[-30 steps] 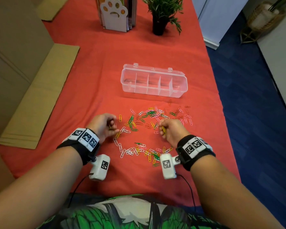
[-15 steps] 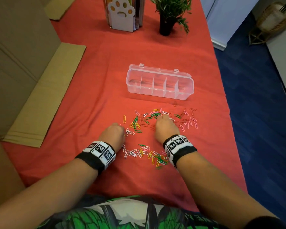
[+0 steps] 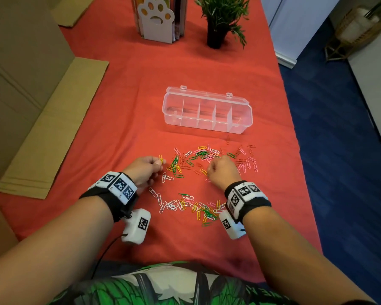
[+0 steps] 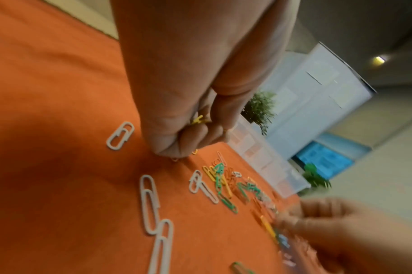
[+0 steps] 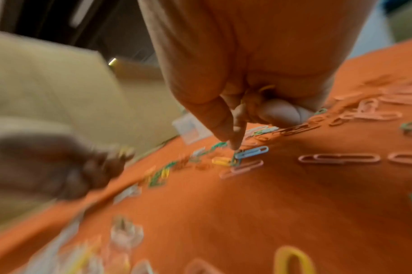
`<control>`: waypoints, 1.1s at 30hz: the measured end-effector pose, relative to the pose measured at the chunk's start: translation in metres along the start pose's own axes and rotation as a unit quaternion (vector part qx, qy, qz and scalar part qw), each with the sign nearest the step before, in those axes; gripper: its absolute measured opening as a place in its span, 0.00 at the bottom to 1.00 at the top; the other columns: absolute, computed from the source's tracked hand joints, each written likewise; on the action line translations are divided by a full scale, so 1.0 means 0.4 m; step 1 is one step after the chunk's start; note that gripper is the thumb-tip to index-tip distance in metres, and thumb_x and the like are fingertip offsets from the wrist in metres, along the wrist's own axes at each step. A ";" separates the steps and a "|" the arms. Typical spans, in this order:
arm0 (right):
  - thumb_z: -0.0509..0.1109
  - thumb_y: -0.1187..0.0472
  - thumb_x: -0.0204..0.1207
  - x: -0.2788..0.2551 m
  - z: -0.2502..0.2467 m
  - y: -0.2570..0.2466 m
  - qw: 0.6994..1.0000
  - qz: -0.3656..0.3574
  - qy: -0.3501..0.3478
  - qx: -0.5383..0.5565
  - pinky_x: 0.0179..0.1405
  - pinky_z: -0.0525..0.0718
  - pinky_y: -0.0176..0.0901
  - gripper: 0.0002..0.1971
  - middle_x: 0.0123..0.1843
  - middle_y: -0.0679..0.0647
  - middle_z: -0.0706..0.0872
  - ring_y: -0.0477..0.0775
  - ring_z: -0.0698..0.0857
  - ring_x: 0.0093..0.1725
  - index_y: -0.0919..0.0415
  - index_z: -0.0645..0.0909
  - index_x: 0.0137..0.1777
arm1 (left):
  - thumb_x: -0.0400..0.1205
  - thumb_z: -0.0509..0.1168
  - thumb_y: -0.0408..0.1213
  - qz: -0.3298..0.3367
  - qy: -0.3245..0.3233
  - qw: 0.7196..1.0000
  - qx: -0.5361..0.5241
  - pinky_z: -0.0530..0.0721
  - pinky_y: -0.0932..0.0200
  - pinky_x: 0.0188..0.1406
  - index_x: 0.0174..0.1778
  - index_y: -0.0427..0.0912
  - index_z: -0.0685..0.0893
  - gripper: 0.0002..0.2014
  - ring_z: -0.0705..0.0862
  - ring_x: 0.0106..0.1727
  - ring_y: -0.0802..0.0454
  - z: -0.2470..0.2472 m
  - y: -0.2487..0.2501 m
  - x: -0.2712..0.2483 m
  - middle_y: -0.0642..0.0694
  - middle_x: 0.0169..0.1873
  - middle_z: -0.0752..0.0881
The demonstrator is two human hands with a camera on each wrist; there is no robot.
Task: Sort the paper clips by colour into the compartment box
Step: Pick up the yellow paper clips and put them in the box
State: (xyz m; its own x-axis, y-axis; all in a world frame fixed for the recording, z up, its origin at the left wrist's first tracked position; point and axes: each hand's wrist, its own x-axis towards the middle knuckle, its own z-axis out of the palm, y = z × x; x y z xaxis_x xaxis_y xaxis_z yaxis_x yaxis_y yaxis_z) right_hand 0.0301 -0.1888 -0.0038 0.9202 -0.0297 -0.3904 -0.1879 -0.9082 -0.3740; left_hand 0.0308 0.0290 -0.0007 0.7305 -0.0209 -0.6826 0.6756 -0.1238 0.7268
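Note:
Coloured paper clips (image 3: 204, 155) lie scattered on the red cloth, with a second cluster (image 3: 191, 205) nearer me. The clear compartment box (image 3: 207, 126) stands beyond them, lid open, its compartments looking empty. My left hand (image 3: 160, 161) is curled at the pile's left edge and pinches a yellow clip (image 3: 161, 160); more yellow (image 4: 199, 120) shows inside the fist. My right hand (image 3: 216, 165) is curled over the middle of the pile. It keeps yellow clips (image 5: 265, 89) in its palm, while thumb and forefinger (image 5: 235, 146) reach down beside a blue clip (image 5: 251, 152).
A paw-shaped bookend (image 3: 156, 20) with books and a potted plant (image 3: 218, 23) stand at the table's far end. Flattened cardboard (image 3: 42, 133) lies along the left. The table's right edge (image 3: 295, 133) drops to a blue floor.
Both hands have shifted forward into the pile. My left hand has reached the lone yellow clip at the left edge; my right hand has gone from the near side to the pile's middle.

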 end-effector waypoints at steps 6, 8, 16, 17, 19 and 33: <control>0.56 0.73 0.75 -0.034 0.031 -0.036 0.981 -0.080 0.019 -0.173 0.54 0.82 0.56 0.15 0.61 0.64 0.74 0.66 0.80 0.58 0.71 0.75 0.60 | 0.86 0.51 0.34 -0.040 -0.050 0.994 -0.086 0.69 0.71 0.18 0.39 0.46 0.78 0.14 0.71 0.26 0.60 0.018 0.030 -0.013 0.51 0.30 0.75; 0.54 0.73 0.75 -0.030 0.031 -0.040 0.977 -0.085 0.008 -0.195 0.55 0.82 0.56 0.17 0.61 0.65 0.74 0.66 0.80 0.59 0.71 0.74 0.62 | 0.85 0.56 0.38 -0.038 -0.050 0.993 -0.102 0.72 0.71 0.17 0.38 0.46 0.78 0.10 0.73 0.24 0.60 0.023 0.032 -0.010 0.51 0.29 0.76; 0.57 0.71 0.74 -0.032 0.026 -0.044 0.979 -0.079 -0.045 -0.183 0.58 0.83 0.56 0.18 0.62 0.65 0.73 0.66 0.80 0.59 0.71 0.73 0.63 | 0.81 0.55 0.24 0.003 0.039 0.999 -0.022 0.79 0.69 0.18 0.38 0.46 0.77 0.13 0.77 0.16 0.63 0.018 0.029 0.025 0.47 0.30 0.79; 0.57 0.71 0.73 -0.037 0.027 -0.049 0.979 -0.071 -0.057 -0.182 0.59 0.83 0.56 0.18 0.63 0.66 0.73 0.66 0.80 0.59 0.71 0.72 0.64 | 0.81 0.55 0.25 0.013 0.062 0.998 0.018 0.80 0.66 0.20 0.36 0.46 0.77 0.13 0.77 0.17 0.59 0.016 0.031 0.035 0.46 0.29 0.77; 0.57 0.70 0.73 -0.036 0.036 -0.054 0.979 -0.068 -0.068 -0.181 0.60 0.82 0.56 0.19 0.63 0.66 0.72 0.66 0.80 0.60 0.72 0.71 0.65 | 0.80 0.60 0.34 0.058 0.110 0.975 0.186 0.82 0.57 0.34 0.35 0.44 0.78 0.09 0.79 0.26 0.47 0.009 0.032 0.049 0.42 0.29 0.80; 0.58 0.68 0.74 -0.063 0.087 -0.030 0.977 -0.127 -0.073 -0.157 0.56 0.81 0.56 0.15 0.59 0.64 0.74 0.65 0.78 0.56 0.68 0.71 0.61 | 0.78 0.64 0.35 0.155 0.152 0.850 0.480 0.81 0.49 0.53 0.45 0.38 0.86 0.07 0.84 0.53 0.37 0.033 0.001 0.061 0.35 0.49 0.87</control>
State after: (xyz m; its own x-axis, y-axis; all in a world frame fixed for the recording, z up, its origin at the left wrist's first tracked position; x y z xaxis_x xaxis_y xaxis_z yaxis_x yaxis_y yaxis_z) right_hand -0.0030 -0.1628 -0.0188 0.8607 0.2525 -0.4421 0.1759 -0.9623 -0.2073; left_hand 0.0476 0.0156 -0.0181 0.9493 0.0377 -0.3121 0.1584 -0.9148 0.3715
